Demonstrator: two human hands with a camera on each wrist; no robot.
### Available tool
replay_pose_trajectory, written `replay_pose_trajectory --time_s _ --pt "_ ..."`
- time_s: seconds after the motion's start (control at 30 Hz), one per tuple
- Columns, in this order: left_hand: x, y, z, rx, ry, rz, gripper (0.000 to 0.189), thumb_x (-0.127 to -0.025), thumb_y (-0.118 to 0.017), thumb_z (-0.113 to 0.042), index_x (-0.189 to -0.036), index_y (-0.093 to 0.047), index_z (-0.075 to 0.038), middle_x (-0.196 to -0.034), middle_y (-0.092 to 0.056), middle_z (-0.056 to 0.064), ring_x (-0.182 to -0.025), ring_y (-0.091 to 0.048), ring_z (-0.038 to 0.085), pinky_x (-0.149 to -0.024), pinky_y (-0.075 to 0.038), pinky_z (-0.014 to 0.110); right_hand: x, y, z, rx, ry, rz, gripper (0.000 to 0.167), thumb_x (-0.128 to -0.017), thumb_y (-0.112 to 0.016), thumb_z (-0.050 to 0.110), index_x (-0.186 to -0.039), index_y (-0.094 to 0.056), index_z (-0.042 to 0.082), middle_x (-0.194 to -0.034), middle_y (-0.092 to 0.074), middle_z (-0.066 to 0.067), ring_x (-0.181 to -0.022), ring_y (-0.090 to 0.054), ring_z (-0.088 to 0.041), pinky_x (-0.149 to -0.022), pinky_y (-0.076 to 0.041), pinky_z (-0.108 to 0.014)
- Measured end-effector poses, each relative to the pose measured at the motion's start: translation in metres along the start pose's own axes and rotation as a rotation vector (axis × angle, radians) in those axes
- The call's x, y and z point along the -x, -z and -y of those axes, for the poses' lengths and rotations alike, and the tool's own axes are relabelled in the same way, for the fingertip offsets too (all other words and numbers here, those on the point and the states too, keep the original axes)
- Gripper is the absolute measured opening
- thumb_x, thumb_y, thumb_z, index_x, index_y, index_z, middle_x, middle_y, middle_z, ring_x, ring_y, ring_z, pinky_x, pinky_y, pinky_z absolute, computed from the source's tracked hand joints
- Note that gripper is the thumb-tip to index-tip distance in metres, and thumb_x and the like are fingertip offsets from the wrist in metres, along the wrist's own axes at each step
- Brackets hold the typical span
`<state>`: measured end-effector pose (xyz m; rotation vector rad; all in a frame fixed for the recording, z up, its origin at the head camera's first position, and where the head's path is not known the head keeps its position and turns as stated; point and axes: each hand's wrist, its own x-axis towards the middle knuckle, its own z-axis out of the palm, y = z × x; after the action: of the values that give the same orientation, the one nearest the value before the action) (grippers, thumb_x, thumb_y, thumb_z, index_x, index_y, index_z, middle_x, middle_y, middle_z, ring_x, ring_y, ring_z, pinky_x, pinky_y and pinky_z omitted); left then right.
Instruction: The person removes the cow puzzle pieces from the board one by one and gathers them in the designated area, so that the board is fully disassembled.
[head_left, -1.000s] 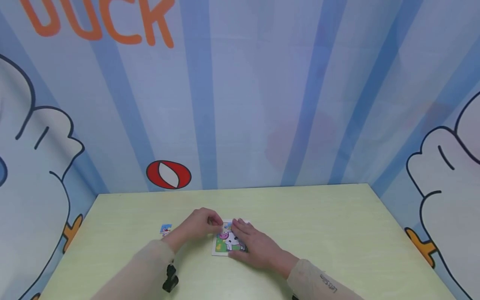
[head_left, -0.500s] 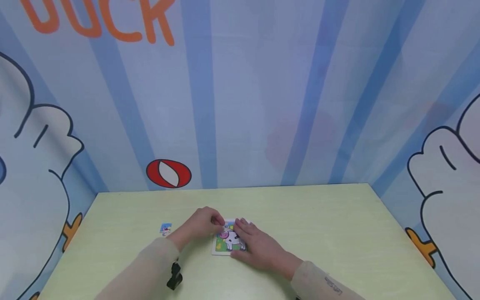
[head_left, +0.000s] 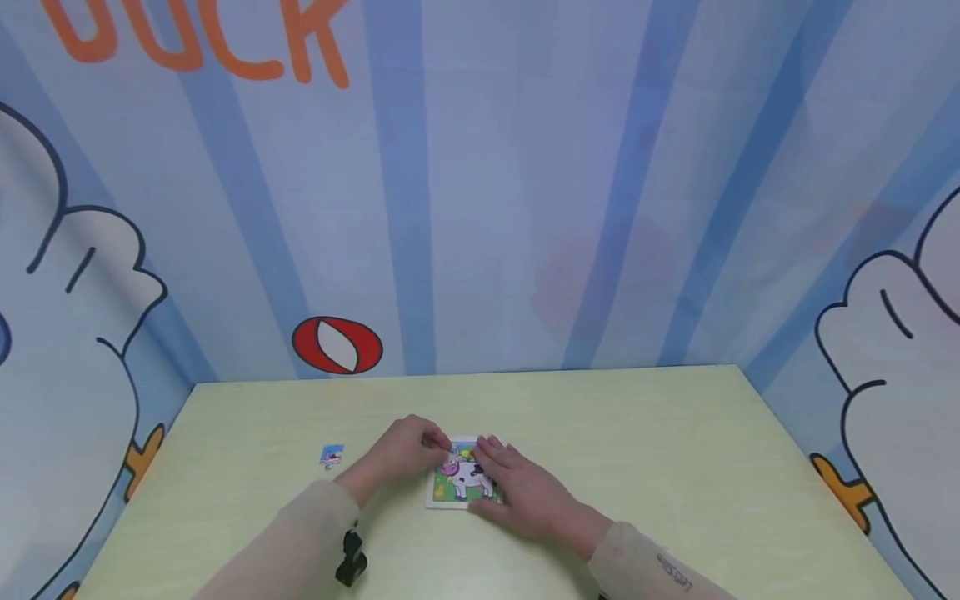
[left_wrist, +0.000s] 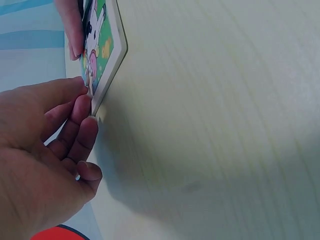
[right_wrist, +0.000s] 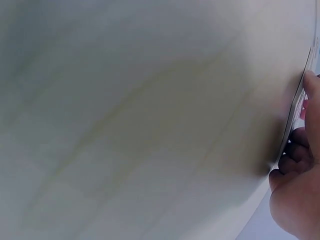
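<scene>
A small jigsaw puzzle (head_left: 468, 482) with a cow picture lies in a pale frame on the table. My left hand (head_left: 407, 446) is at its upper left corner, thumb and fingertips drawn together in a pinch. In the left wrist view a pale sliver of puzzle piece (left_wrist: 90, 86) shows at those fingertips, mostly hidden. My right hand (head_left: 531, 496) rests across the puzzle's right side, fingers stretched toward the far edge and thumb by the near edge. A loose puzzle piece (head_left: 332, 456), blue and white, lies to the left of the left forearm.
The pale yellow tabletop (head_left: 645, 442) meets a striped blue backdrop (head_left: 495, 208) at its far edge, with printed side panels left and right. A black strap end (head_left: 351, 560) hangs by the left sleeve.
My right hand has slid slightly to the right over the puzzle, showing more of the cow. The left hand stays at the corner, shifted a little right. The loose piece stays put.
</scene>
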<state>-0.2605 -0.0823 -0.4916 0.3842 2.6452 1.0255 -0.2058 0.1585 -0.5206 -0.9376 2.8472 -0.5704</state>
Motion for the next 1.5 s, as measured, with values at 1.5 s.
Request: replay_pose_trajectory --time_s 1.5 --pt "0.002 -0.015 -0.001 0.151 0.123 -0.094 0.011 -0.099 -0.078 -0.019 -0.107 -0.080 -0.012 -0.101 -0.071 0.001 -0.098 -0.063 0.019 -0.098 -0.054 0.047 -0.001 -0.001 0.001 -0.008 -0.024 0.000 0.081 -0.104 -0.064 0.053 -0.163 -0.039 0.004 -0.171 -0.034 -0.014 -0.159 -0.032 -0.033 -0.126 -0.030 -0.050"
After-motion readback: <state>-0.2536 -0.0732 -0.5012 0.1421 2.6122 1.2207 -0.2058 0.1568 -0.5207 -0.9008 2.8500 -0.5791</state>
